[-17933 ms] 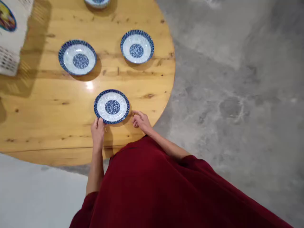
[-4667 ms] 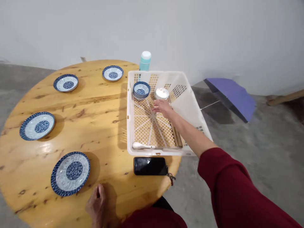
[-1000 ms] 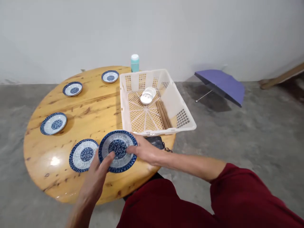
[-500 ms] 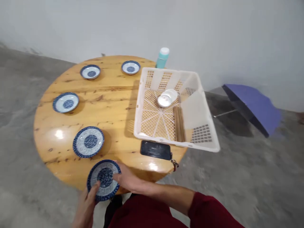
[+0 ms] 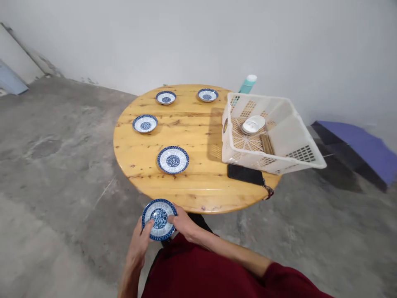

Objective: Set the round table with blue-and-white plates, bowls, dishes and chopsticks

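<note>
Between my two hands is a blue-and-white plate point(image 5: 159, 215), held in front of the near left edge of the round wooden table point(image 5: 198, 194). My left hand point(image 5: 140, 236) grips its left rim, thumb on top. On the right rim, my right hand point(image 5: 182, 223) has its thumb over the plate's face; the fingers underneath are hidden. Nearest to my hands on the table lies a larger-looking patterned plate point(image 5: 173, 160). Farther off are a plate at the left point(image 5: 145, 123), a plate at the back point(image 5: 166, 97) and a plate by the basket side point(image 5: 208, 95).
A white plastic basket point(image 5: 248, 159) holds small white bowls point(image 5: 252, 124) and wooden chopsticks point(image 5: 266, 144). In front of it lies a black phone point(image 5: 245, 174) with a strap. Behind stands a teal bottle point(image 5: 247, 84). On the floor at right is an open purple umbrella point(image 5: 359, 142).
My view has swung left and back, so the table appears farther right and smaller. The held plate has moved from over the table's edge to just off it, still in both hands.
</note>
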A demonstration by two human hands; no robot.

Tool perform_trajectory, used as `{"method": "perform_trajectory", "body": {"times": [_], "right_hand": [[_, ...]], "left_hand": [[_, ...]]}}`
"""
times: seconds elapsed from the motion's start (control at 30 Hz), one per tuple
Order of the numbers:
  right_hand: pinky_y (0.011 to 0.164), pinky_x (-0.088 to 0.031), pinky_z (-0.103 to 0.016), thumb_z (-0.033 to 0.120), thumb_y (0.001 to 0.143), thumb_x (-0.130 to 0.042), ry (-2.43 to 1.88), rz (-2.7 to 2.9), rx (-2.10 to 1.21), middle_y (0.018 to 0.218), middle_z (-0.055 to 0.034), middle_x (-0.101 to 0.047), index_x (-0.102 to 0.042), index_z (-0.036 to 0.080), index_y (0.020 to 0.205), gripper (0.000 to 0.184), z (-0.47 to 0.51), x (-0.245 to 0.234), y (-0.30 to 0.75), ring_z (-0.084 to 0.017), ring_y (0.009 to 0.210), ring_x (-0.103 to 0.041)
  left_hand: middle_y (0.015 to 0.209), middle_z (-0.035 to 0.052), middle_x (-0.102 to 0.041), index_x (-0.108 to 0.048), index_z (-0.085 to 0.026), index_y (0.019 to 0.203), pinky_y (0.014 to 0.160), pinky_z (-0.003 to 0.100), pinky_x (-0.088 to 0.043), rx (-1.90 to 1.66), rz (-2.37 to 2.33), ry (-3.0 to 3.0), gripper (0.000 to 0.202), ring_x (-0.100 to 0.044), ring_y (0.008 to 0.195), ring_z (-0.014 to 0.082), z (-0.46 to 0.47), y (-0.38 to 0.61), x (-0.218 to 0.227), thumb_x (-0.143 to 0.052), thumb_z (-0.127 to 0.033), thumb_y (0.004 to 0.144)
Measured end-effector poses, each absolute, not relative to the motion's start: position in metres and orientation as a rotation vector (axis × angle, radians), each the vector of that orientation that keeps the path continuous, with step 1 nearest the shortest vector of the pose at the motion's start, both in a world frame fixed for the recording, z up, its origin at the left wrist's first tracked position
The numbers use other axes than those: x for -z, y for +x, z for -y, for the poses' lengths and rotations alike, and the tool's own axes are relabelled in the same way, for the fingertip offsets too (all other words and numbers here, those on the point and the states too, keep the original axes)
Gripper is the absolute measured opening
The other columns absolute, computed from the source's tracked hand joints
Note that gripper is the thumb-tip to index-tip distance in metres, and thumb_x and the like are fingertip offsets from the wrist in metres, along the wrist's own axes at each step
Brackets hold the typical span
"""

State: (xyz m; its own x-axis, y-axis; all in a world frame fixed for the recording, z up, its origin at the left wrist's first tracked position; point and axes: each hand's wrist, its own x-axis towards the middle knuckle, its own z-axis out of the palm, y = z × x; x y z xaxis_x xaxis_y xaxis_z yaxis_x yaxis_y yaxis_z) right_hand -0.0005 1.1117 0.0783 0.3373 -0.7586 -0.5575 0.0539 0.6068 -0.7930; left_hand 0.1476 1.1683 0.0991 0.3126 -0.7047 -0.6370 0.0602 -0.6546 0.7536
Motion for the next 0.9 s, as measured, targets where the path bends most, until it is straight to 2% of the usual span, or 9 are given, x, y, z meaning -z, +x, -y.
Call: {"method": "perform_trajectory", "body": {"times": [0.13,0.4,0.6,0.77,0.9], "right_hand": [[0.052,-0.049,-0.025,0.02,0.053,-0.048,-0.788,-1.104,0.584,0.07,0.0035,-0.064,-0.065,0.02,0.099,0.049,-1.112,-0.08,0.038,-0.015,0.059,-0.057],[0.075,-0.059,-0.035,0.019,0.054,-0.051,-0.71,-1.2,0.764,0.076,0.0006,-0.067,-0.064,0.02,0.096,0.043,-1.054,-0.054,0.08,-0.021,0.078,-0.065],[0.074,-0.058,-0.035,0.021,0.057,-0.053,-0.573,-1.196,0.836,0.073,0.0021,-0.066,-0.062,0.02,0.095,0.039,-0.989,-0.05,0.114,-0.02,0.071,-0.063],[0.076,-0.054,-0.032,0.023,0.055,-0.051,-0.566,-1.253,0.971,0.076,0.0009,-0.065,-0.062,0.019,0.09,0.036,-0.943,-0.054,0.126,-0.018,0.074,-0.059],[0.075,-0.054,-0.032,0.026,0.056,-0.052,-0.524,-1.318,1.044,0.08,-0.0004,-0.068,-0.062,0.019,0.092,0.038,-0.916,-0.065,0.121,-0.02,0.077,-0.06]], "left_hand": [[0.111,0.0148,-0.075,-0.066,-0.016,0.123,0.082,0.039,-0.059,1.369,0.59,1.914,0.06,-0.072,0.106,0.0314,-1.169,0.185,-0.106,-0.07,-0.054,0.077],[0.117,0.0163,-0.074,-0.063,-0.015,0.127,0.079,0.039,-0.059,1.467,0.757,1.856,0.067,-0.07,0.11,0.0337,-1.093,0.232,-0.085,-0.07,-0.058,0.076],[0.124,0.0159,-0.072,-0.062,-0.017,0.129,0.078,0.039,-0.059,1.52,0.9,1.915,0.064,-0.069,0.111,0.0339,-1.004,0.268,-0.091,-0.069,-0.055,0.079],[0.129,0.0169,-0.07,-0.063,-0.016,0.128,0.079,0.038,-0.059,1.537,1.03,1.898,0.06,-0.066,0.119,0.0351,-0.945,0.279,-0.096,-0.065,-0.054,0.082],[0.122,0.016,-0.072,-0.064,-0.014,0.122,0.084,0.039,-0.058,1.603,1.124,1.791,0.058,-0.067,0.115,0.0333,-0.905,0.275,-0.097,-0.066,-0.056,0.082]]}}
